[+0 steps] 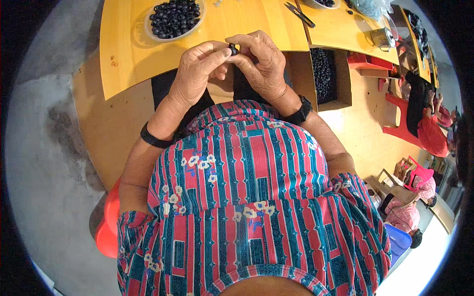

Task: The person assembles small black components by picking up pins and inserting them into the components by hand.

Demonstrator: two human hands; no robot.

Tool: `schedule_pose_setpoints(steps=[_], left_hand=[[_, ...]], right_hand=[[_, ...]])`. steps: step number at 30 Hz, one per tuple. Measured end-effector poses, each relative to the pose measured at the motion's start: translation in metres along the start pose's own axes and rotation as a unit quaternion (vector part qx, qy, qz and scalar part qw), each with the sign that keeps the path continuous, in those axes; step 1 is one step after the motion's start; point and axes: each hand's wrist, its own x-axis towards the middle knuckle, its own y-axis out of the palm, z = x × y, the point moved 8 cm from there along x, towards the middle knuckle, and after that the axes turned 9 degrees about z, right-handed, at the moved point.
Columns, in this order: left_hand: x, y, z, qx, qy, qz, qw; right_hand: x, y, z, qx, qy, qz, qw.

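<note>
A small black ring-like part (233, 49) is pinched between both hands, just in front of the table's near edge. My left hand (197, 66) holds it from the left with thumb and forefinger. From the right, my right hand (261, 61) grips it with thumb and fingertips. The fingers cover much of the part, so its full shape is hidden. Beyond my hands, a clear round bowl (147, 30) full of similar black parts (174, 18) stands on the yellow table (128, 64).
A black-handled cutting tool (301, 15) lies at the back right. Farther right are a metal cup (381, 38) and a clear plastic bag (370, 7). Under the table stands a cardboard box (340, 96) of black parts. Other people (433, 130) sit at the far right.
</note>
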Motion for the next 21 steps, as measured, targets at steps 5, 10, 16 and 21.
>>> schedule_pose_setpoints(steps=[5,10,16,21], left_hand=[[0.002,-0.004,0.000,0.028,0.005,0.008,1.000],[0.001,-0.004,-0.011,0.076,0.042,0.001,0.996],[-0.002,-0.004,-0.015,0.162,0.049,-0.020,0.985],[-0.003,-0.003,-0.018,0.161,0.051,-0.029,0.985]], right_hand=[[-0.003,0.003,-0.009,0.058,0.028,0.006,0.998],[-0.002,0.004,-0.015,0.099,0.030,0.006,0.995],[-0.002,0.005,-0.017,0.120,0.015,0.009,0.993],[-0.002,0.005,-0.016,0.125,0.006,0.009,0.992]])
